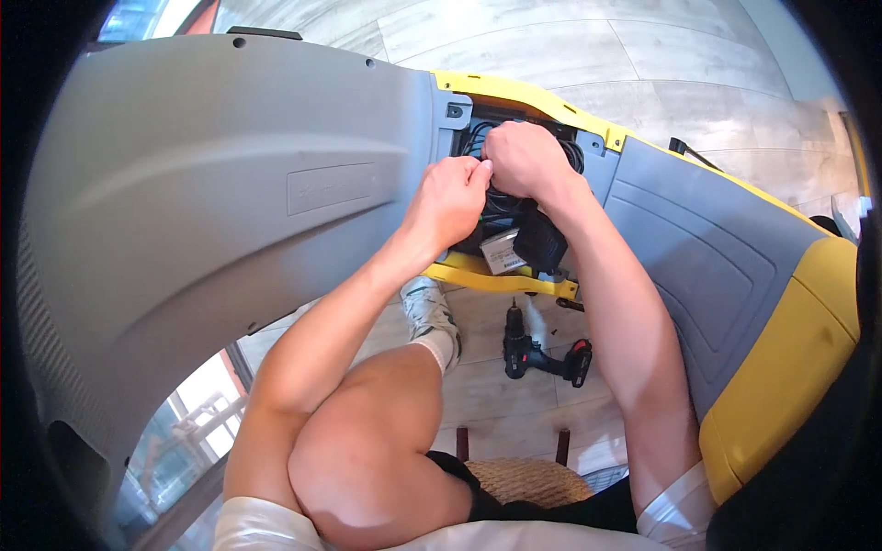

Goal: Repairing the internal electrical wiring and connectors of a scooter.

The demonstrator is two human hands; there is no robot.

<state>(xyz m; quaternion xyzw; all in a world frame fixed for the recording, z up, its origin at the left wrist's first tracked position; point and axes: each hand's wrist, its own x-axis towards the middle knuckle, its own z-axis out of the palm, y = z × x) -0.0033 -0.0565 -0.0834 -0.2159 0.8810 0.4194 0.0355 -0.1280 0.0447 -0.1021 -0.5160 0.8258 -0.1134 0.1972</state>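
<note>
Both hands are over an open compartment in a large grey and yellow machine body [230, 184]. My left hand [447, 204] is closed, thumb and fingers pinched together at the compartment's left side. Right against its fingertips, my right hand [528, 161] is closed too, its fingers curled down and hidden from sight. What either hand pinches cannot be made out. Bundled black cables [507, 204] lie beneath and around the hands. Below them, near the right forearm, sits a black box-shaped part [540, 241] beside a white printed label [502, 252].
Yellow edge strips [496, 277] border the compartment. A grey padded panel [698, 248] with a yellow end lies to its right. A black cordless drill [520, 352] rests on the light wood floor below, near my shoe [427, 312]. A woven stool seat [528, 477] shows at the bottom.
</note>
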